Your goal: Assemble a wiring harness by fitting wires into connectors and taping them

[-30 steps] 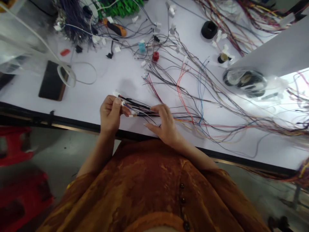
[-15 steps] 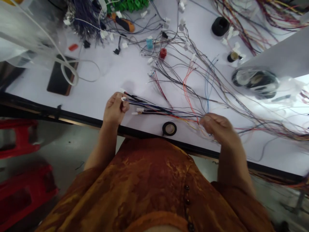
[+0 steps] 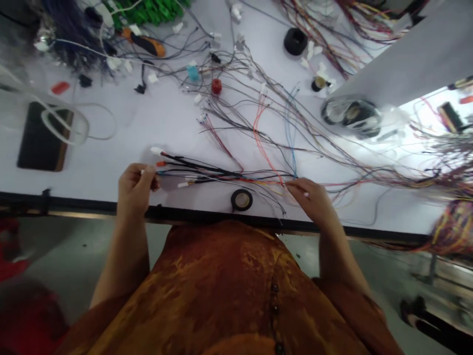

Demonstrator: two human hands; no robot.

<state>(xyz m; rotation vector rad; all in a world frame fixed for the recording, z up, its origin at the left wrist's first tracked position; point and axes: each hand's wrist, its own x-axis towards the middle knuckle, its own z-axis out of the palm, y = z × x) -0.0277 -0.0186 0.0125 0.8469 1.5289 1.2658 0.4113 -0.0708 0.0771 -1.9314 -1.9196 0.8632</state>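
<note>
My left hand (image 3: 136,190) is closed in a pinch on the white connector end of a thin wire. Just beyond its fingertips lie an orange connector (image 3: 160,163) and a white connector (image 3: 156,150), both on black-sleeved wires. Another white connector (image 3: 183,184) rests nearer the table edge. From these ends a wire bundle (image 3: 221,173) stretches right to my right hand (image 3: 308,197), whose fingers are pinched on its wires. Below the bundle, a roll of black tape (image 3: 242,199) lies flat near the front edge. Loose wire tips (image 3: 283,214) reach toward that edge.
Long wires (image 3: 325,143) spread over the white table, with a red connector (image 3: 216,87) and a blue one (image 3: 192,73) among them. An orange-handled tool (image 3: 148,44) and green parts (image 3: 151,11) are at the back. A phone (image 3: 45,138) lies left; a grey panel (image 3: 391,64) stands right.
The view has shifted, so the table things appear further left. My left hand has drawn away from the other connectors with one wire end, and the orange connector now shows. My right hand remains at the bundle.
</note>
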